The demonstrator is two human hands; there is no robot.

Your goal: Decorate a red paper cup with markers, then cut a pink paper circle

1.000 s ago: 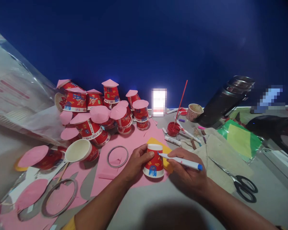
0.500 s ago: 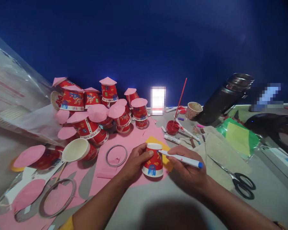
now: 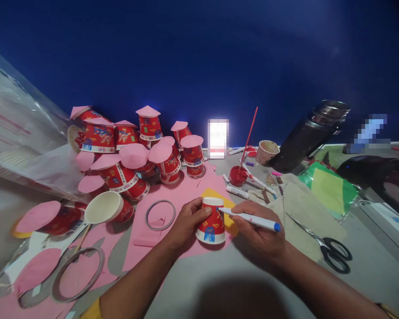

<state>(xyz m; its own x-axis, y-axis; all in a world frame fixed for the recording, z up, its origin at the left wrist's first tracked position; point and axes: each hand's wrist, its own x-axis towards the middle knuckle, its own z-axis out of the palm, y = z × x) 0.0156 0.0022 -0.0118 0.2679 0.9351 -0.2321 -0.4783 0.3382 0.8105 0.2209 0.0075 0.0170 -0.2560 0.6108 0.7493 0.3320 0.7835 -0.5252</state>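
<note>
Pointing its base upward, a red paper cup (image 3: 216,225) with blue marks near its rim is gripped by the fingers of the left hand (image 3: 190,220), above pink paper (image 3: 186,190) spread on the grey surface (image 3: 186,283). A white felt-tip marker (image 3: 263,223) is pinched in the right hand's (image 3: 266,239) fingers, its tip at the cup's side. Black-handled scissors (image 3: 322,243) are seen to the right, cone-topped cups (image 3: 98,138) to the left.
</note>
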